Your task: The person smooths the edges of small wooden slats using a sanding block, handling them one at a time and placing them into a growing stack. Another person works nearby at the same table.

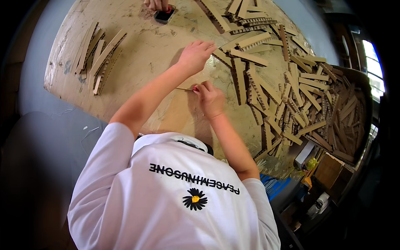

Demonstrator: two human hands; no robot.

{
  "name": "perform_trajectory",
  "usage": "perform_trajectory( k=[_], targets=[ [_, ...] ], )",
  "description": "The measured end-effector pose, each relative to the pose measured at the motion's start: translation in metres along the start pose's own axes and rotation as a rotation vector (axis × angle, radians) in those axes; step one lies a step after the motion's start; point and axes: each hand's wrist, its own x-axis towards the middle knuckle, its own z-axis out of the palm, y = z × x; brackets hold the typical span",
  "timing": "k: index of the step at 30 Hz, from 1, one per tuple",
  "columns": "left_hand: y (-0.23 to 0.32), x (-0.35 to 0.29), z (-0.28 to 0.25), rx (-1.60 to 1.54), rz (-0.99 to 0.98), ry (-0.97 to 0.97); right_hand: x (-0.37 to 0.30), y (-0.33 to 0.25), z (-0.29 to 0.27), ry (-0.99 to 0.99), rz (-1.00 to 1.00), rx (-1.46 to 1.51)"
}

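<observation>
Nearly at the fingertips of the left hand (196,57): one end of a honeycomb-cardboard strip (223,58), just to the right, long axis slanting from far left to near right across the counter (141,52). Left hand nearer to it than right; contact with the strip, cannot tell. Left fingers bunched together, nothing visible between them; grasp, cannot tell.

Right hand (211,100): set nearer the counter's near edge, fingers pinched on a small red piece (195,88), just left of the knuckles. Thin sliver (183,88) running leftward from it to the outline of the left forearm, roughly level with the near edge. Exact kind too small to tell.

Counter surface: tan, scuffed, darkly stained. Toward left edge, small pile of strips (100,60), mostly lengthwise. Along right edge, broad heap of strips (315,84), crossing at many angles; darker strips (341,121) crowded past that edge.

At far edge: co-worker's hand (156,4) above a black tray (165,16). Room: blue-grey floor (79,137) off the near-left corner, bright window (371,60) far right.
</observation>
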Motion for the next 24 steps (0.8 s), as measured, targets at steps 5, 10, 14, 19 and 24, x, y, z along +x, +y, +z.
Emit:
perform_trajectory(
  k=[5,10,14,19,24],
  targets=[
    [-0.017,0.025,0.023,0.202,0.117,-0.250,-0.001,-0.006,0.002,0.009,0.041,0.026],
    [-0.039,-0.026,-0.017,0.016,0.012,-0.181,-0.006,-0.005,0.005,0.033,0.044,0.005],
    [-0.041,-0.070,-0.047,0.114,-0.096,-0.309,-0.005,0.001,0.006,0.074,-0.013,-0.031],
    [-0.043,-0.086,-0.040,0.108,-0.123,-0.249,0.010,-0.007,-0.008,0.001,0.041,0.042],
    [-0.037,-0.092,-0.036,0.089,-0.152,-0.218,0.040,0.001,-0.020,0.159,0.139,0.244]
  ],
)
